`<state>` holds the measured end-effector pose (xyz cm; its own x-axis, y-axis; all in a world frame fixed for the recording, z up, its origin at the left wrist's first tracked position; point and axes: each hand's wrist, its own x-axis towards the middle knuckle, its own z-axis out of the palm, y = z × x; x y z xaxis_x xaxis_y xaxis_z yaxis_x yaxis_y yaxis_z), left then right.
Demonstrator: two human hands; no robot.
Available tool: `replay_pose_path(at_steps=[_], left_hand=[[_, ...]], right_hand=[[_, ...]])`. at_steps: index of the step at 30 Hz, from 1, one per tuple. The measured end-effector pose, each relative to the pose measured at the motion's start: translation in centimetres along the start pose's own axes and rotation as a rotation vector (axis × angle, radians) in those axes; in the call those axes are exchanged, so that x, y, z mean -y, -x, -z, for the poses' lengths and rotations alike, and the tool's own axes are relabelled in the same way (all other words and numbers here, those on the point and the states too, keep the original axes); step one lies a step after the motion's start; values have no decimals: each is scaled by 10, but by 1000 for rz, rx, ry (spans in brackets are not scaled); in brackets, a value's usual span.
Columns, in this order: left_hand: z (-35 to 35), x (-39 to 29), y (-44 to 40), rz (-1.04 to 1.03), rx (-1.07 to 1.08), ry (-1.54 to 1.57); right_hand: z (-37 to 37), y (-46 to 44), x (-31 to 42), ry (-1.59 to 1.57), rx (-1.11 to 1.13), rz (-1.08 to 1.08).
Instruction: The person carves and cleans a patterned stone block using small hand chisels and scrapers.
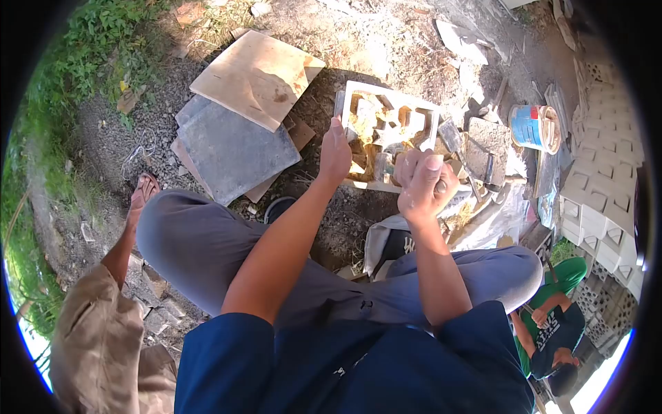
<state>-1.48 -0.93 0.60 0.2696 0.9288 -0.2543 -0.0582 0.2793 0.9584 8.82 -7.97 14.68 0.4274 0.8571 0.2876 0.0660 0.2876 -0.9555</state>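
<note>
A pale rectangular block mould point(392, 88) lies on the ground in front of me, with chunky pieces and yellowish-brown material in its openings. My left hand point(336, 153) holds the mould's left side, thumb pointing up along it; the other fingers are mostly hidden. My right hand point(424, 185) is closed in a fist over the near right corner of the mould. A rounded end, like that of a tool handle point(441, 186), pokes out of this fist; the rest of the tool is hidden.
Left of the mould lie a wooden board point(258, 72) and grey slabs point(238, 148). A blue-and-white bucket point(527, 127) and stacked pale blocks point(600, 179) stand to the right. One person point(103, 331) is at left, another point(555, 331) at lower right.
</note>
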Motion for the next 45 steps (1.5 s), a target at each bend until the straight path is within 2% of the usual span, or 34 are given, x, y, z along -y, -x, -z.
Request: replay_pose_path(at_steps=[1, 3, 4, 7, 9, 11, 13, 14, 15, 16, 17, 19, 22, 23, 25, 26, 27, 28, 30, 31, 33, 34, 35, 37, 39, 41, 43, 45], left_hand=[[0, 7, 1, 1, 0, 4], [-2, 15, -6, -35, -40, -43], [-7, 9, -5, -102, -106, -65], [-5, 8, -2, -73, -106, -99], [-4, 9, -2, -50, -75, -62], [-7, 17, -7, -145, -82, 41], [-6, 11, -9, -144, -73, 28], [-5, 6, -8, -72, -62, -10], [-4, 4, -1, 11, -54, -45], [-2, 6, 7, 23, -58, -46], [-3, 4, 6, -17, -69, -48], [-6, 1, -1, -107, -87, -52], [-4, 20, -7, -85, -108, -196], [-4, 30, -4, -74, -155, -262], [-3, 13, 0, -68, -145, -202], [-3, 8, 1, -77, -94, -143], [-2, 5, -1, -86, -44, -87], [-3, 12, -4, -147, -137, -223], [0, 14, -3, -152, -105, -203], [-1, 17, -1, -165, -77, -174], [-5, 18, -5, -235, -149, -224], [-4, 15, -2, -210, -123, -207], [-2, 13, -2, -181, -98, -196], [-2, 20, -5, -210, -131, -183], [2, 21, -3, -182, -53, -161], [-3, 13, 1, -193, -72, -121], [-3, 14, 0, -175, -101, -88], [2, 21, 2, -121, -76, -146]], right_hand=[[3, 2, -15, 63, 69, -5], [10, 6, -45, 180, 52, 39], [3, -1, -25, 132, -6, -53], [6, -8, 2, -31, 10, -15], [10, 4, -26, 80, 4, -122], [10, 3, -37, 23, -15, -95], [9, -2, -14, 1, -45, -99], [3, -3, 1, -78, -84, -117], [0, -5, 7, -66, -74, -61], [1, 1, -7, 63, -97, -98], [5, 6, -29, 193, -115, -113], [-2, -4, -22, 220, -122, -99], [-7, -3, 5, -36, -256, -79], [-11, 0, 5, 29, -281, -35], [-3, 16, -29, 403, -223, -98], [-1, 17, -34, 529, -247, -26], [-1, 11, -25, 523, -245, -15], [-1, 4, -9, 322, -264, -80], [-1, 4, 4, -37, -343, -183], [0, 11, -8, -32, -337, -190], [-3, 14, -32, 304, -355, -131], [-1, 8, -29, 356, -316, -130], [5, 5, -22, 164, -275, -220], [-5, 0, 5, 77, -353, -205], [3, 12, -11, 206, -314, -160], [1, 15, -33, 426, -294, -161], [1, 3, -14, 258, -264, -205], [-4, 2, 2, 54, -352, -162]])
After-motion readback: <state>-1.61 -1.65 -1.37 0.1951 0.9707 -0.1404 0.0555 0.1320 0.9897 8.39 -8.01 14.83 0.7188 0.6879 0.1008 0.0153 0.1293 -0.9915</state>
